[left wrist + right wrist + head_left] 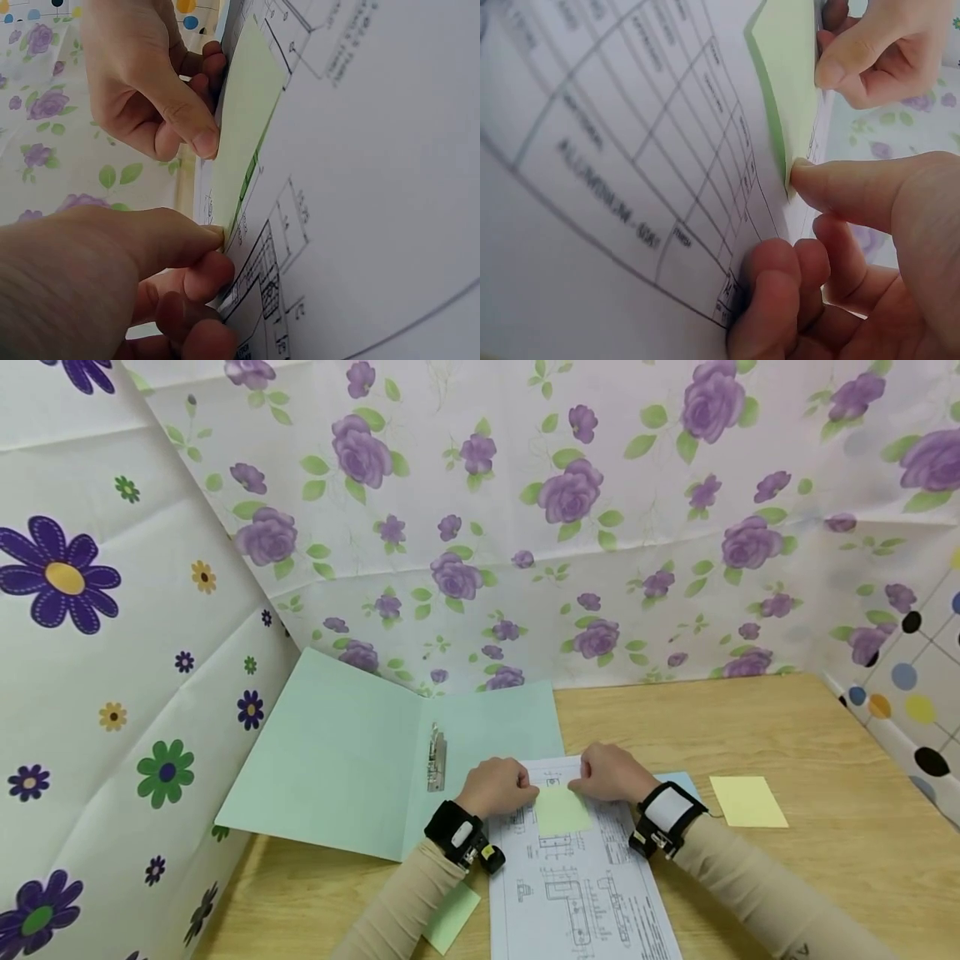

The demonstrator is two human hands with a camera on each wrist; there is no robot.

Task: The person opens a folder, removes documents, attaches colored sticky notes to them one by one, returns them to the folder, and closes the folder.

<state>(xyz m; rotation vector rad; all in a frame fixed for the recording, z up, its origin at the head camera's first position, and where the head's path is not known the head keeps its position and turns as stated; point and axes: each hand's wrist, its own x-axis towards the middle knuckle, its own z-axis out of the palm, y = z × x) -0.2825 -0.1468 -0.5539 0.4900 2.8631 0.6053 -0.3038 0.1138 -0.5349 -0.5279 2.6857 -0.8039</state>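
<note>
A pale yellow sticky note (562, 811) lies over the upper part of a printed sheet of technical drawings (536, 893). My left hand (497, 787) holds the note's top left corner between thumb and index finger, the other fingers curled. Across from it, my right hand (613, 772) pinches the top right corner, with its thumb (832, 184) on the note's edge. The note's lower edge stands slightly off the sheet in the right wrist view. Behind the sheet lies an open light green folder (352, 760) with a metal clip (437, 760).
Another yellow sticky note (748, 802) is on the wooden table (832, 877) at the right. A pale green one (452, 917) lies by my left forearm, and a blue piece (678, 783) shows beside my right wrist. Flowered cloth (480, 527) hangs behind the table.
</note>
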